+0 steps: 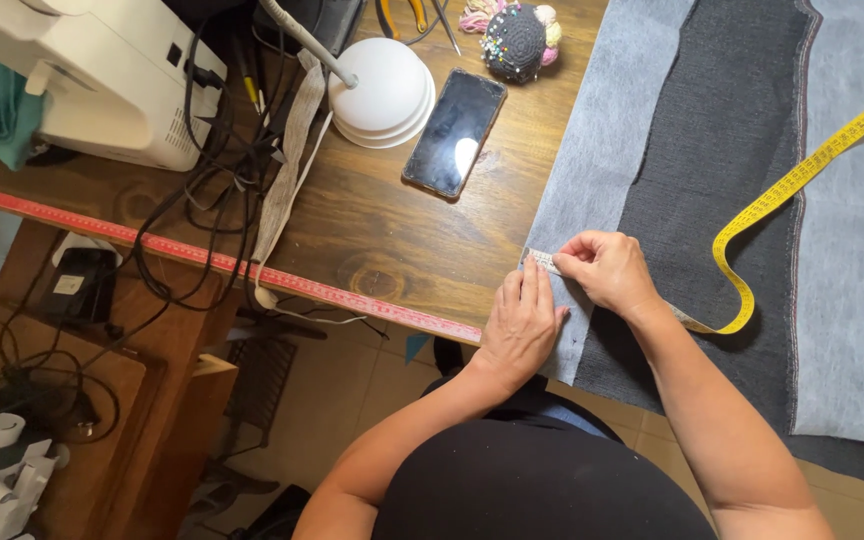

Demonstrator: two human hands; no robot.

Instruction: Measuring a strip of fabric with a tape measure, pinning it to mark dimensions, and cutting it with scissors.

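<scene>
right hand (604, 268) pinching tape (797, 178) end at denim (722, 150) left edge, left hand (522, 325) flat, fingers together, pressing denim just beside it, holding nothing, tape loops right from pinch, long axis up-right across denim, denim on table (372, 220)

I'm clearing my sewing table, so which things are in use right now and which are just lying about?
In use:
left hand
right hand
yellow tape measure
denim fabric

Lying about:
smartphone
pincushion
sewing machine
white lamp base
</scene>
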